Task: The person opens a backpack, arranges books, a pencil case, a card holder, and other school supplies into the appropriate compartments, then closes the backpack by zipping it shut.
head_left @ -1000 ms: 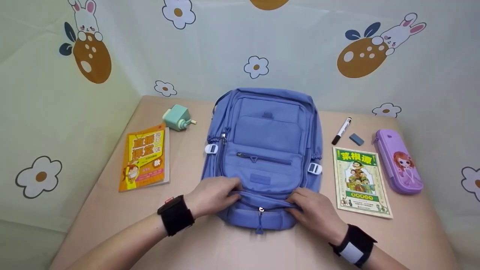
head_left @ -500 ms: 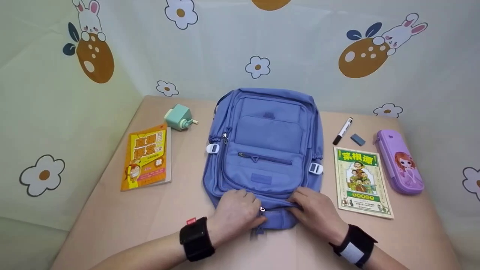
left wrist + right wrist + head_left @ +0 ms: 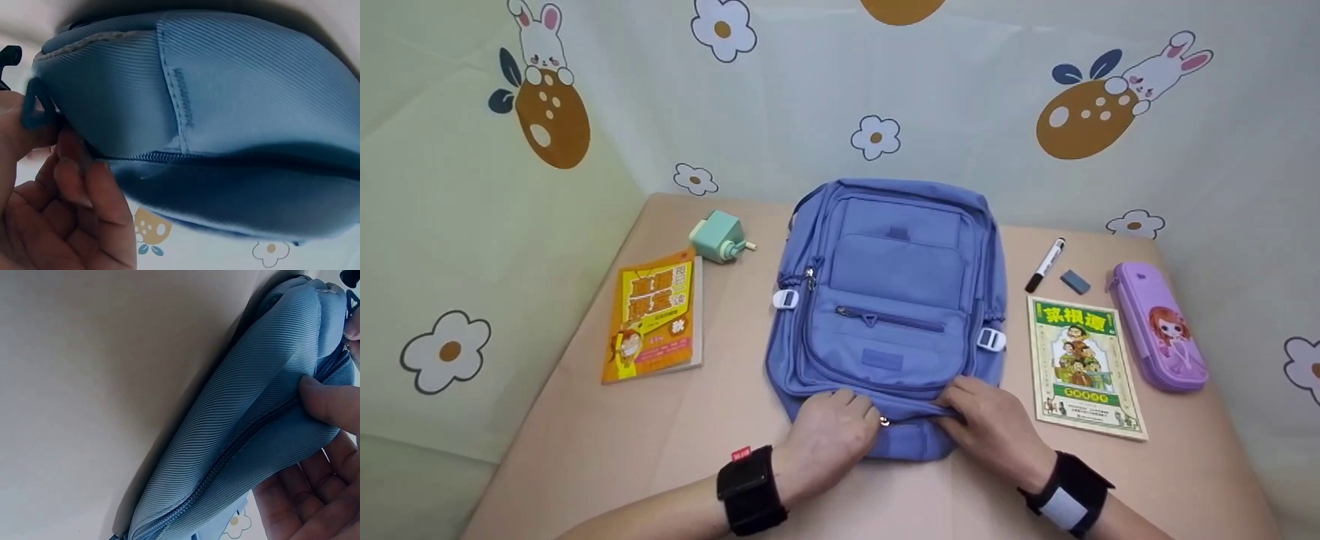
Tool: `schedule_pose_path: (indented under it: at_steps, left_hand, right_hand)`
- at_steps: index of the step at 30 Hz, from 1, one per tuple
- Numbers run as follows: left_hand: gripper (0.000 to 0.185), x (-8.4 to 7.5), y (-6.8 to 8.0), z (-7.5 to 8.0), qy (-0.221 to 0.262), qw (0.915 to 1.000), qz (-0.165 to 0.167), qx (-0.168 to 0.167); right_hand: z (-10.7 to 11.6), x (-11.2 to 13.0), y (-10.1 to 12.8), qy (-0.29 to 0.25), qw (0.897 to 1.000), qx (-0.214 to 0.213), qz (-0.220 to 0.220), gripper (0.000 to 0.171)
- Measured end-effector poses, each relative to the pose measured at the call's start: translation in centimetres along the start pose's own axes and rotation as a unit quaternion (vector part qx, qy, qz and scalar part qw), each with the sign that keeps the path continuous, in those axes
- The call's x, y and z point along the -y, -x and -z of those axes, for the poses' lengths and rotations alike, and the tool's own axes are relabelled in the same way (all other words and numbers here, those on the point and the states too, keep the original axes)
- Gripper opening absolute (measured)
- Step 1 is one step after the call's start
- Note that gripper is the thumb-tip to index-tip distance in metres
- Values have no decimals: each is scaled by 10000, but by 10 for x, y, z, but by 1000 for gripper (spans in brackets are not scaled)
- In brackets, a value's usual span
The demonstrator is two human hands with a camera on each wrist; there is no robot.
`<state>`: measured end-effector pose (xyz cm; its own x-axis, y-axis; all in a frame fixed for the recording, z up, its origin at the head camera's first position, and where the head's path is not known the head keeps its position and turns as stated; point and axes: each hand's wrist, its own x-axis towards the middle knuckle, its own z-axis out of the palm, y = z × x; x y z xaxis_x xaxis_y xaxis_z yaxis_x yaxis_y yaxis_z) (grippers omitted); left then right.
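Tabletop (image 3: 585, 450) notes, left to right: orange book (image 3: 652, 319) near the left edge, green sharpener (image 3: 718, 236) behind it. Blue backpack (image 3: 889, 300) lies flat at centre, front up. Left hand (image 3: 829, 439) pinches the zipper pull (image 3: 883, 422) at the bag's near end; right hand (image 3: 994, 427) pinches the fabric beside it — likely bracing the seam. Green booklet (image 3: 1080, 367), purple pencil case (image 3: 1159, 326) toward the right edge.

Books (image 3: 655, 319); marker (image 3: 1045, 264) (beside eraser (image 3: 1075, 281))
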<state>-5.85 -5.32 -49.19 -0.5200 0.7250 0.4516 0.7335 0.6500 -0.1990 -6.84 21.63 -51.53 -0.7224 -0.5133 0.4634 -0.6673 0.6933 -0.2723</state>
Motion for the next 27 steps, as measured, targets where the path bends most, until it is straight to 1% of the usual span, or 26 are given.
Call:
schedule_pose_path:
  at_steps: [5, 7, 10, 13, 16, 18, 23, 26, 27]
  left_hand:
    - [5, 6, 7, 9, -126, 9991, 10, 394]
    - [6, 10, 11, 12, -130, 9989, 81, 450]
    - [10, 19, 19, 15, -95, 9988, 193, 443]
    - [14, 29, 29, 16, -50, 9989, 301, 367]
    - [10, 38, 38, 14, -48, 9990, 365, 270]
    - [8, 42, 43, 13, -71, 9992, 378, 112]
    - [17, 48, 48, 10, -47, 9991, 413, -130]
    - [18, 49, 50, 9, 82, 9989, 443, -137]
    - [16, 49, 50, 9, 133, 9989, 449, -94]
  right_hand:
    - [0, 0, 0, -7, 10000, 7, -3, 27]
    - [0, 0, 0, -2, 10000, 11, -20, 26]
    - [0, -1, 1, 6, 10000, 32, -35, 27]
    - [0, -1, 1, 13, 10000, 55, -21, 27]
    - [0, -1, 1, 12, 10000, 53, 2, 28]
    - [0, -1, 1, 6, 10000, 35, 5, 28]
    - [1, 0, 1, -54, 10000, 23, 15, 28]
    - [1, 0, 0, -95, 9999, 32, 42, 28]
    - [2, 0, 0, -120, 9999, 59, 38, 27]
